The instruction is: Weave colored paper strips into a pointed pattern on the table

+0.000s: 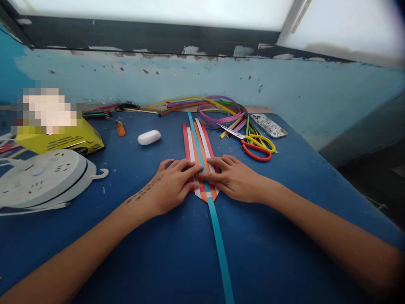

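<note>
Blue tabletop [133,261], set against a chipped turquoise wall [126,80], window glazing above.

Far left: white socket unit [47,173], round, with hook and cable. Behind it, yellow box [63,141], printed in black, its upper part pixelated.

Next, orange small item [120,128], lying near the wall side; white rounded case [149,137], lid closed, to its right.

Left hand [173,183]: palm down, fingers extended rather than clenched, fingertips on the woven strips; dark markings on the wrist.

Centre: woven strips [186,145] in red, white and orange, lying lengthwise on the tabletop between and under the two hands, near end folded to a point. Teal strip [218,236]: one length, running along their middle and out past the pointed end toward the wearer.

Right hand [237,179]: palm down, likewise unclenched, fingertips on the woven strips, meeting those of the left.

Behind, loose coloured strips [218,100], partly coiled. Scissors [249,141]: red and yellow handles, tips at the coil. Far right, phone [268,126], speckled back uppermost.
</note>
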Demonstrator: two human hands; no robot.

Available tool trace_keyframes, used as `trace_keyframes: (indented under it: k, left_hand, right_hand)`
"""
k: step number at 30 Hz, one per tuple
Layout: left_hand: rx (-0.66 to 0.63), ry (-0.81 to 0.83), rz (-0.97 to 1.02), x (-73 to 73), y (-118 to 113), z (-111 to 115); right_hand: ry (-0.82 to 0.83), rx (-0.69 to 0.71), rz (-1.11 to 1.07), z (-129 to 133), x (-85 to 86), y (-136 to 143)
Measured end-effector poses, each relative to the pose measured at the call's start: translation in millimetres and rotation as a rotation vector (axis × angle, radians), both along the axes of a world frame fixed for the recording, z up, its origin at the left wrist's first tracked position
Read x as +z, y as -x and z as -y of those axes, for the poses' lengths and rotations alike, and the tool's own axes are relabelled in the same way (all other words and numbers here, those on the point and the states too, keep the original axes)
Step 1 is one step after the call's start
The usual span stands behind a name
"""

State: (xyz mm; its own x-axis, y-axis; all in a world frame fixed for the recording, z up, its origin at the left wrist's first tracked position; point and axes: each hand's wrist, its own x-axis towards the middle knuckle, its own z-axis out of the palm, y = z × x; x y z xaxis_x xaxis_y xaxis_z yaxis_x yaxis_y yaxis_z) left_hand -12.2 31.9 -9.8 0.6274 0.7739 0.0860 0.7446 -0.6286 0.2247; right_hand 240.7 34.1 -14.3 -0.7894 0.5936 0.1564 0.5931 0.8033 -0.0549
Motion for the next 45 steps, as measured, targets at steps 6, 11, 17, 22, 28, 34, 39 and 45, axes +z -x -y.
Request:
trace_keyframes:
  k: [6,11,17,22,28,34,39,45]
  left_hand:
    - [-0.017,-0.019,0.006,-1.9,3.0,-2.1]
    - [-0.021,-0.014,0.008,-1.3,4.3,-2.9]
    - [-0.021,0.002,0.006,0.2,4.5,-2.5]
    - [-0.028,0.005,0.016,-0.3,5.4,-2.5]
    - [-0.04,-0.008,0.025,-2.4,7.8,-4.4]
    - [-0.054,-0.003,0.036,-2.1,9.3,-6.2]
    - [-0.056,-0.006,0.036,-2.3,9.0,-5.9]
    - [-0.07,-0.016,0.036,-0.1,9.2,-4.0]
  right_hand:
    - [-0.022,0.001,0.024,-1.0,-1.2,-0.6]
    - [-0.027,0.003,0.034,-1.6,-1.5,-0.1]
    - [-0.02,-0.004,0.036,-0.5,-0.7,1.7]
    - [-0.015,-0.002,0.044,-0.3,-0.5,3.9]
    - [0.002,-0.009,0.034,0.4,-1.3,4.6]
    - [0.005,-0.001,0.011,1.7,-1.3,4.9]
    - [0.019,-0.003,0.02,3.2,0.5,6.5]
    - [0.034,-0.017,0.012,5.6,0.4,8.0]
